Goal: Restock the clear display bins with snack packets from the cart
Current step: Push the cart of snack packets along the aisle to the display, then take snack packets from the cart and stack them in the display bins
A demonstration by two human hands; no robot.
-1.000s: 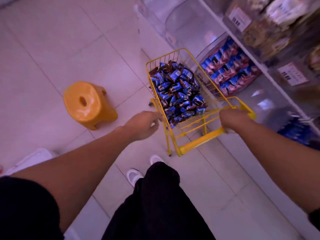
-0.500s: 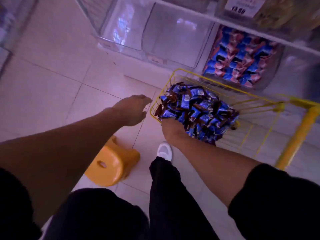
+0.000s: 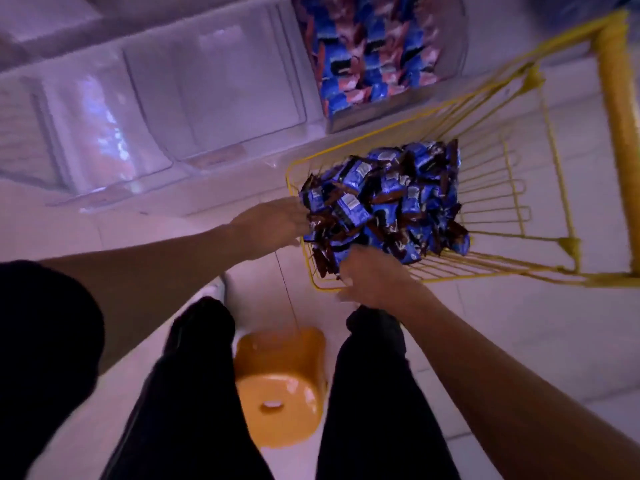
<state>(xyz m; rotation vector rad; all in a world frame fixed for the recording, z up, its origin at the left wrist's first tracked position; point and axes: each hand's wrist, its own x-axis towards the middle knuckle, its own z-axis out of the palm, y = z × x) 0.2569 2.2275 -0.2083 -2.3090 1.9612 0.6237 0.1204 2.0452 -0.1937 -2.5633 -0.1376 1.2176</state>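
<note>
- Two dark-trousered legs [image 3: 194,393] stand nearest, with an orange stool [image 3: 280,386] on the floor between them.
- Just beyond, the right hand [image 3: 372,275] reaches over the near rim of the yellow cart [image 3: 554,188], its fingers buried in the packets, so whether they have closed on any cannot be told.
- At the cart's left edge, the left hand [image 3: 268,225] rests against the heap with fingers hidden; its grip cannot be told either.
- Heaped at the cart's near end are the snack packets [image 3: 384,206], blue and brown foil: probably light, soft and slippery, apt to spill from a loose handful, so scooping a bunch from underneath with both hands looks safest.
- Farthest, two clear bins [image 3: 214,98] look unfilled, beside the stocked bin [image 3: 377,46] of similar packets.
</note>
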